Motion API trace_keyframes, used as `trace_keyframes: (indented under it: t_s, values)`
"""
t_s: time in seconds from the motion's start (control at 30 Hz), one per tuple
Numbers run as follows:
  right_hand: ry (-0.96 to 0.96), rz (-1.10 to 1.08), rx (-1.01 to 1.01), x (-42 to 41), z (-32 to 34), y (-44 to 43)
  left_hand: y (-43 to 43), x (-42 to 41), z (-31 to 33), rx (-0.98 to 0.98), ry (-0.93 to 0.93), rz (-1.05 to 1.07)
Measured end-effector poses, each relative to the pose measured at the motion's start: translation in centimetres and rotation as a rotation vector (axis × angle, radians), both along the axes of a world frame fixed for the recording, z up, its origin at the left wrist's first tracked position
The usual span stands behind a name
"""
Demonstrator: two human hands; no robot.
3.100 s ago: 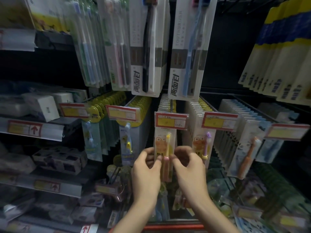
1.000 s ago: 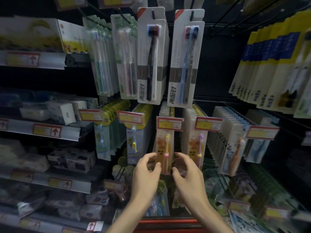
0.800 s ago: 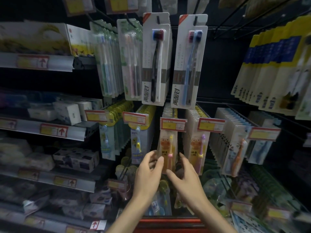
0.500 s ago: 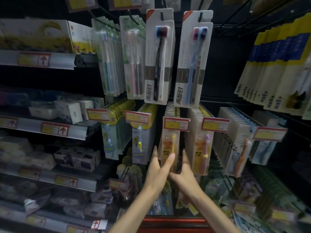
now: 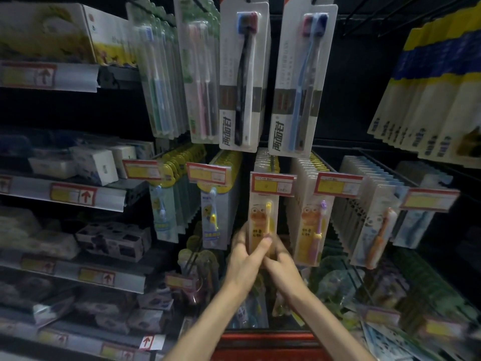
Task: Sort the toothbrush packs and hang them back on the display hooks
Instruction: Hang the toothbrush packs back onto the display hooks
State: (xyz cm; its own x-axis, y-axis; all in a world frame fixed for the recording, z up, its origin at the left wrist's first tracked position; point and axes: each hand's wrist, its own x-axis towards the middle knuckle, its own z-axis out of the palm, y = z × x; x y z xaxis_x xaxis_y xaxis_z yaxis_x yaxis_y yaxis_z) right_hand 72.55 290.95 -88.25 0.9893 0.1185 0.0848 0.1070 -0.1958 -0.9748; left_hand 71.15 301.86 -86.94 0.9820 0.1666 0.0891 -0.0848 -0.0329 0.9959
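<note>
Both hands (image 5: 263, 256) hold the hanging yellow toothbrush pack (image 5: 263, 225) in a grip.

1. The white pack with the dark toothbrush (image 5: 243, 82) has big Chinese words, 两面针, running up its bottom left side.
2. The white pack with the blue toothbrush (image 5: 302, 82) next to it shows the same words, 两面针, in the same spot.
3. The red and yellow price tag (image 5: 272, 184) above the yellow kids' pack has small print that is too blurry for me to read.
4. The shelf strip tags (image 5: 73, 194) on the left side have red arrows that point up.
5. The blue and yellow packs (image 5: 429, 100) on the right side have dark words at the bottom, but I cannot read them.
</note>
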Motion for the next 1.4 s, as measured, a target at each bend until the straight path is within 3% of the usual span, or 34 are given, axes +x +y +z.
trace_keyframes:
  t_s: [0.4,0.67,1.0,1.4]
  values:
    - [0.044,0.048,-0.049,-0.5,0.5,0.0,0.1,-0.1,-0.1,0.067,-0.021,0.035]
    - [-0.018,-0.041,-0.049,-1.3,1.3,0.2,0.3,-0.2,0.1,0.091,-0.031,0.043]
    - [-0.112,-0.089,-0.099,-1.1,0.3,0.9,-0.1,0.2,0.0,-0.073,-0.015,0.024]
    - [-0.154,-0.163,-0.139,-0.6,-0.5,0.6,-0.5,0.3,-0.7,-0.010,0.015,0.021]
